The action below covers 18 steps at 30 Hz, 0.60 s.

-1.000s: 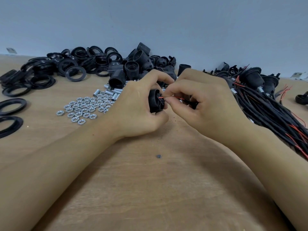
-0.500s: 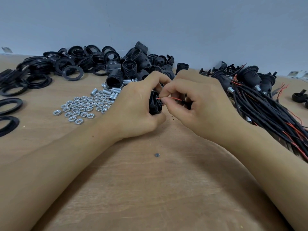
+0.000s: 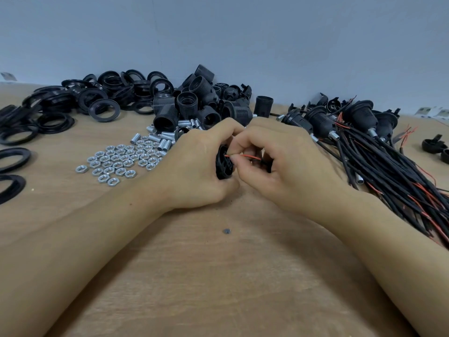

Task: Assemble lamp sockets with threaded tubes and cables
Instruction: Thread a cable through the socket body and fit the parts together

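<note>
Right now we hold the black socket piece (image 3: 224,165) in our left hand (image 3: 194,166) above the table (image 3: 218,276), while our right hand (image 3: 284,166) pinches the red wire (image 3: 245,156) at its face; the thin wire could buckle or miss its hole.

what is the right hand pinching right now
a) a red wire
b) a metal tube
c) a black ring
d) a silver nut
a: the right hand pinches a thin red wire whose end meets the black socket part gripped by the left hand; the nuts lie loose on the table.
</note>
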Available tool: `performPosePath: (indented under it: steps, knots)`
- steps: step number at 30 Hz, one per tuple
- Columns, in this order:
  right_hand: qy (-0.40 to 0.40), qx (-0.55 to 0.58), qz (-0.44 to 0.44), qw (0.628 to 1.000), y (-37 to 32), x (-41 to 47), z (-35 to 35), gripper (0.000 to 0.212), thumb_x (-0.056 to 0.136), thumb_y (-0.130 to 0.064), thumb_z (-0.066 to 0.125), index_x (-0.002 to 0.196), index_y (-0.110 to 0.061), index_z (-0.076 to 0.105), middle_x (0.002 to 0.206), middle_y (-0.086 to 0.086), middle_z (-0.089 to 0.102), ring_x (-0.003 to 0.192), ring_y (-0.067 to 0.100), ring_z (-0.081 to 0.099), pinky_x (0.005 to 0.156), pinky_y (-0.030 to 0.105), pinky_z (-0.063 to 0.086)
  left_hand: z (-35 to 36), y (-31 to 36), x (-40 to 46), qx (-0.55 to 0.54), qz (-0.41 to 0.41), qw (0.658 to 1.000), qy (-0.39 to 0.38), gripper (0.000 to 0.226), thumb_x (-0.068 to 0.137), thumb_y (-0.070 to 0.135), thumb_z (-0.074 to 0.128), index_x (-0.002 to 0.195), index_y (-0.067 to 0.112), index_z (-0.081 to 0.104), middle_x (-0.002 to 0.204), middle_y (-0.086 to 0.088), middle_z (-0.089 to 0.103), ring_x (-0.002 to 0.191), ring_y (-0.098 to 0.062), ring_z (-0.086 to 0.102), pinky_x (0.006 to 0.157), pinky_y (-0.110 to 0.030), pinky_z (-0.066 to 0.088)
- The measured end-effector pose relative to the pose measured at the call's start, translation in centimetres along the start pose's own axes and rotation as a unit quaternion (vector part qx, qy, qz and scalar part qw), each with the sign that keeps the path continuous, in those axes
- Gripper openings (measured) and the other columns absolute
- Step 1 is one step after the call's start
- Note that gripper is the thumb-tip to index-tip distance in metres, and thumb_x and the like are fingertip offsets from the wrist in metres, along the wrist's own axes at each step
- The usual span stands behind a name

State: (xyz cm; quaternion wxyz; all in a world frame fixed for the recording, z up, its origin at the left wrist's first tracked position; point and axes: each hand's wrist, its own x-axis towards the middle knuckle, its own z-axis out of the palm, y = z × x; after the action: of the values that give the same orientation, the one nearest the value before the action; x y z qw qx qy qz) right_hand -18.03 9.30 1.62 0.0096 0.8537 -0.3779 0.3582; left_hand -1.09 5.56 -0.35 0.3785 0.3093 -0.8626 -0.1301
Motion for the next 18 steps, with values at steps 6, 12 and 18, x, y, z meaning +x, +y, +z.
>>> performPosePath:
  steps: [6, 12, 18]
  knots:
    - [-0.002, 0.001, 0.0, 1.0, -0.3, -0.2, -0.2, 0.004, 0.084, -0.002, 0.064, 0.083, -0.006, 0.065, 0.076, -0.001, 0.054, 0.068, 0.015, 0.049, 0.063, 0.025, 0.04, 0.6, 0.3, -0.3, -0.019, -0.005, 1.0, 0.007, 0.025, 0.067, 0.015, 0.069, 0.087, 0.018, 0.053, 0.069, 0.007, 0.056, 0.063, -0.015, 0.052, 0.057, -0.027, 0.041]
    - [0.011, 0.025, 0.008, 1.0, -0.6, 0.0, -0.1, 0.004, 0.086, -0.003, 0.065, 0.084, -0.006, 0.066, 0.077, 0.003, 0.06, 0.07, 0.015, 0.052, 0.065, 0.022, 0.041, 1.1, 0.7, -0.4, -0.075, -0.023, 0.996, 0.039, 0.028, 0.067, 0.009, 0.071, 0.092, 0.011, 0.06, 0.079, 0.002, 0.064, 0.071, -0.016, 0.06, 0.063, -0.033, 0.047]
    - [0.041, 0.083, 0.034, 0.995, 0.5, 0.1, -0.6, 0.003, 0.087, -0.007, 0.068, 0.088, -0.007, 0.071, 0.079, -0.003, 0.064, 0.075, 0.011, 0.058, 0.069, 0.022, 0.045, 1.0, 0.4, 0.0, -0.11, -0.021, 0.993, 0.045, 0.047, 0.067, -0.004, 0.069, 0.107, 0.017, 0.058, 0.081, 0.0, 0.068, 0.067, -0.019, 0.061, 0.06, -0.037, 0.047]
